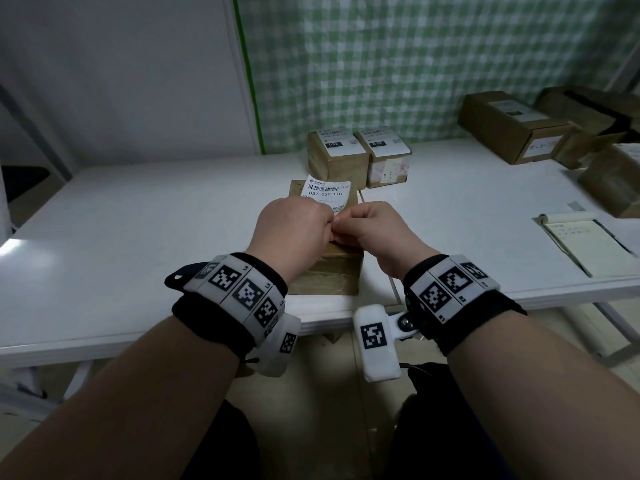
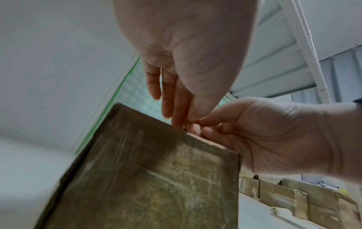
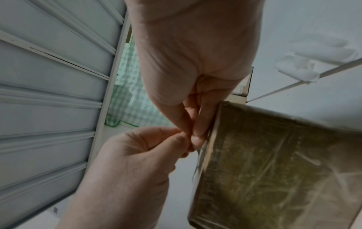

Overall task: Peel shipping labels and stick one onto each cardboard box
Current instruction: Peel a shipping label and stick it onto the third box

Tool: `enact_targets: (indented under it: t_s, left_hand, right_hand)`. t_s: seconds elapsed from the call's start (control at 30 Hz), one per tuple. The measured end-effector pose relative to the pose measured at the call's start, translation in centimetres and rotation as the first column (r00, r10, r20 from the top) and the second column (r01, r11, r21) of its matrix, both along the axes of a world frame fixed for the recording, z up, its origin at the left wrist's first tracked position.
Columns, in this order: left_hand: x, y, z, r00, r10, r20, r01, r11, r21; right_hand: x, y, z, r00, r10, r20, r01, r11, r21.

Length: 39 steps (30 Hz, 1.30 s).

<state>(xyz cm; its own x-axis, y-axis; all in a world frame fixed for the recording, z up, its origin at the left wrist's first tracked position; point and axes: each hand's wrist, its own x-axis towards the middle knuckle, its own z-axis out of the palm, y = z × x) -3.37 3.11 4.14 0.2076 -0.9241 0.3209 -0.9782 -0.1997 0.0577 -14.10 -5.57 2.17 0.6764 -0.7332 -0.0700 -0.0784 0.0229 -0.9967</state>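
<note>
At the near edge of the white counter [image 1: 138, 209], a taped cardboard box [image 1: 332, 271] is lying flat, its long axis running away from the person toward the green checked curtain [image 1: 415, 64]. Both hands are meeting directly above this box. The left hand [image 1: 292, 226] and the right hand [image 1: 375, 230] are each pinching the near end of a white shipping label [image 1: 327, 194], thumb against fingertips, the remaining fingers [image 2: 154, 83] of the left hand hanging loosely. The label is standing tilted over the box, its printed face toward the person, its far end pointing away and upward; the code line reads 032-038-E01. Whether the label is touching the box top cannot be told.

Beyond the box, two smaller labelled boxes [image 1: 358, 157] are standing side by side, touching each other. Further boxes [image 1: 519, 126] are sitting at the far right of the counter. A notepad [image 1: 588, 247] is lying near the right edge, well apart from the hands.
</note>
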Motion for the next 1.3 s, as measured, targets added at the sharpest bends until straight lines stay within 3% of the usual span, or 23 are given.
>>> enact_targets:
  t_s: [0.23, 0.43, 0.7, 0.8, 0.83, 0.9, 0.97, 1.03, 1.1, 1.3]
  left_hand:
    - [-0.3, 0.1, 0.5, 1.0, 0.009, 0.023, -0.01, 1.0, 0.029]
    - [-0.4, 0.4, 0.6, 0.983, 0.03, -0.18, -0.039, 0.998, -0.051]
    - [0.1, 0.2, 0.1, 0.907, 0.019, -0.421, -0.086, 0.986, -0.141]
    - [0.6, 0.0, 0.0, 0.774, 0.009, -0.633, -0.132, 0.98, -0.148]
    - [0.9, 0.0, 0.0, 0.68, 0.008, -0.733, -0.17, 0.974, -0.148]
    - [1.3, 0.0, 0.0, 0.406, -0.027, -0.913, -0.247, 0.959, -0.139]
    - [1.3, 0.2, 0.3, 0.152, -0.087, -0.985, -0.304, 0.944, -0.13]
    - [1.1, 0.5, 0.5, -0.007, -0.142, -0.99, -0.337, 0.932, -0.132]
    - [1.0, 0.6, 0.4, -0.078, -0.169, -0.983, -0.34, 0.931, -0.133]
    - [0.6, 0.5, 0.4, -0.071, -0.188, -0.98, -0.286, 0.945, -0.161]
  right_hand:
    - [0.1, 0.1, -0.2, 0.999, -0.042, -0.033, 0.04, 0.997, -0.07]
    - [0.2, 0.3, -0.2, 0.999, -0.05, -0.018, 0.049, 0.996, -0.08]
    - [0.2, 0.3, -0.1, 1.0, -0.03, 0.003, 0.03, 0.998, -0.053]
    - [0.1, 0.3, 0.1, 0.998, -0.026, 0.061, 0.023, 0.999, 0.048]
    - [0.1, 0.3, 0.1, 0.996, -0.037, 0.083, 0.031, 0.997, 0.074]
    - [0.1, 0.4, 0.2, 0.992, -0.062, 0.11, 0.05, 0.993, 0.107]
    - [0.1, 0.4, 0.2, 0.989, -0.091, 0.113, 0.078, 0.99, 0.116]
    - [0.3, 0.4, 0.2, 0.986, -0.121, 0.113, 0.106, 0.986, 0.126]
    - [0.2, 0.3, 0.2, 0.984, -0.128, 0.122, 0.111, 0.984, 0.14]
    - [0.0, 0.6, 0.4, 0.998, 0.013, 0.057, -0.012, 1.0, -0.021]
